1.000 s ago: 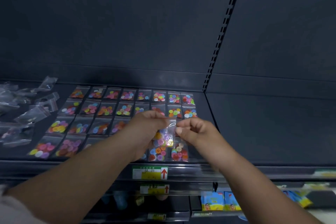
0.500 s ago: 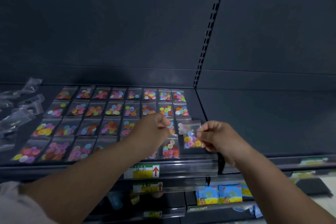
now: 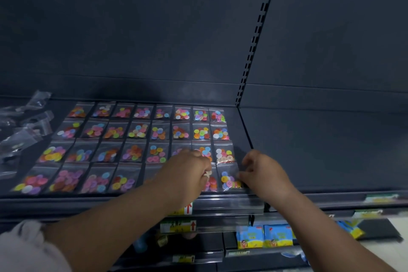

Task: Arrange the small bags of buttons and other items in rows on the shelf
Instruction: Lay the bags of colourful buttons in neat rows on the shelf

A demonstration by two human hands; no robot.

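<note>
Bag's down: the button bag (image 3: 229,180) you had in the air a moment ago now lies on the shelf (image 3: 239,134), right end of the front row, lower centre of frame. Your right hand (image 3: 262,174) has followed it down.

Right grip: fingertips pinch the bag's right edge. Left hand (image 3: 187,174) is curled over the neighbouring bag just left of it; I can't tell whether that grip pinches or only presses.

Step, as I read it: placing and squaring the last bag of the front row. The grid of bags (image 3: 139,130) looks like four rows, filled out to this slot.

Next move likely needs:
- let go without dragging; the film is slick and light
- line its edges up with the bag above
- flatten the buttons so it lies level

Materials: thin clear zip bags, glossy, roughly square, each with a lump of round flat plastic buttons in mixed colours. Shelf is dark matt metal. Loose clear bags (image 3: 28,121), crumpled, sit at mid left, probably next in line.
</note>
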